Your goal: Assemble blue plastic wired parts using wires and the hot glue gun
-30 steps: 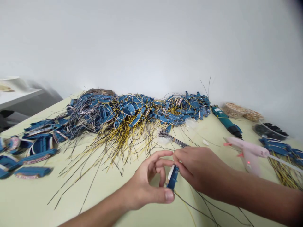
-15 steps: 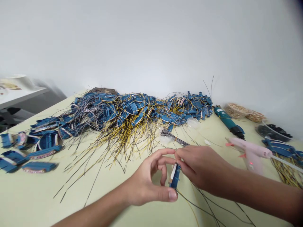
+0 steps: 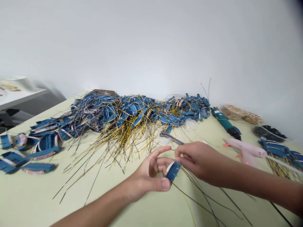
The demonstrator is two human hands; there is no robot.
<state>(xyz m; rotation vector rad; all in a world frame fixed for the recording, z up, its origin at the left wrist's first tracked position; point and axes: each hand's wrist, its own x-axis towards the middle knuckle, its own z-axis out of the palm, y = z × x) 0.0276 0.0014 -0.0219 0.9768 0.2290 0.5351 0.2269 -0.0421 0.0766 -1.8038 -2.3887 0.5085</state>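
My left hand (image 3: 149,176) holds a small curved blue plastic piece (image 3: 173,171) with a pale strip along one edge, between the thumb and the curled fingers. Its index finger reaches out above the piece. At the piece's upper end, my right hand (image 3: 193,159) has thumb and fingers pinched together; the exact spot of the grip is partly hidden. Thin black and yellow wires (image 3: 201,197) trail from around the piece toward the lower right, passing under my right forearm. Just beyond my right hand lies a bundle of dark wires (image 3: 171,137).
A tangled heap of wired blue pieces (image 3: 132,108) spans the table's back. Loose blue pieces (image 3: 39,167) lie at left. Rightward are a teal power tool (image 3: 223,121), a pink glue gun (image 3: 246,148), bowls of small tan parts (image 3: 233,112), a black-parts container (image 3: 270,134) and more wired pieces (image 3: 279,148).
The blue piece has turned, so its broad face now shows instead of its narrow edge. My left thumb has moved slightly up and left. The view has shifted a little.
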